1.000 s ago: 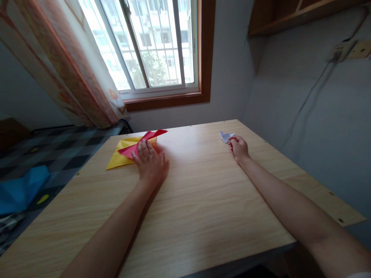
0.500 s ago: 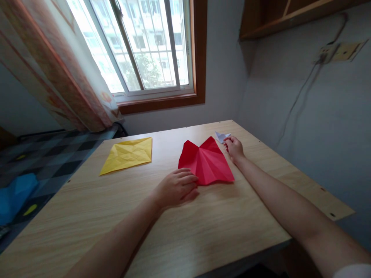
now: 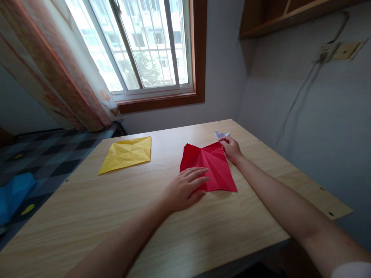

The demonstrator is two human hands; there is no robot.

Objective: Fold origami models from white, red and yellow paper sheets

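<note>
A creased sheet of red paper (image 3: 217, 170) lies on the wooden table in front of me, its folds fanning out from the far edge. My left hand (image 3: 189, 185) rests on the paper's near left part with fingers stretched out. At the far right corner, my right hand (image 3: 230, 148) pinches the red paper between thumb and fingers. Just beyond that hand sits a small folded white paper (image 3: 222, 135), partly hidden by the fingers.
A creased yellow paper (image 3: 127, 154) lies at the table's far left. The table (image 3: 116, 216) ends near the wall on the right. Left of it is a checked cover (image 3: 55, 158) with a blue thing (image 3: 17, 193) on it. A window and curtain are behind.
My left hand has slid right and further onto the red paper. My right hand now grips its far right corner, which has come down flatter, and the paper has shifted slightly toward me.
</note>
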